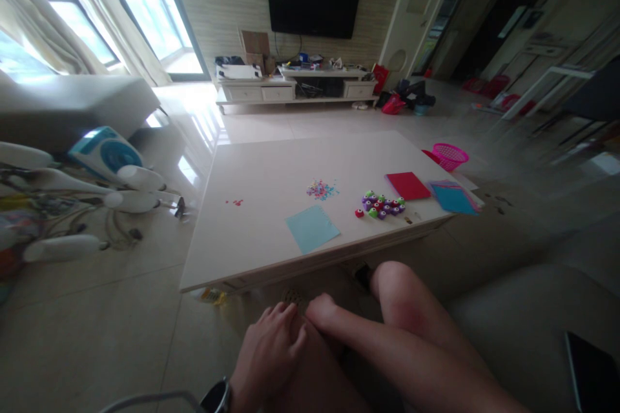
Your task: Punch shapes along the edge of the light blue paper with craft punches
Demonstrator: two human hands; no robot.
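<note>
I sit in front of a low white table point(261, 232). My left hand point(268, 352), with a dark watch on its wrist, lies flat on my left thigh and holds nothing. My right hand point(322, 311) is curled shut beside the left fingertips, resting against my leg with nothing visible in it. Both hands are below the table's near edge and apart from everything on it. On the table lie a light blue paper sheet point(312, 227), a cluster of small purple, green and red round pieces point(382, 204), a red sheet point(407, 185), blue sheets point(453, 198) and a small pile of coloured confetti point(320, 190).
A pink basket point(449, 156) stands past the table's far right corner. A drying rack and a blue-and-white fan point(109, 155) stand on the floor to the left. A TV cabinet point(295, 87) stands under a wall TV at the back. A dark phone point(591, 368) lies at my right.
</note>
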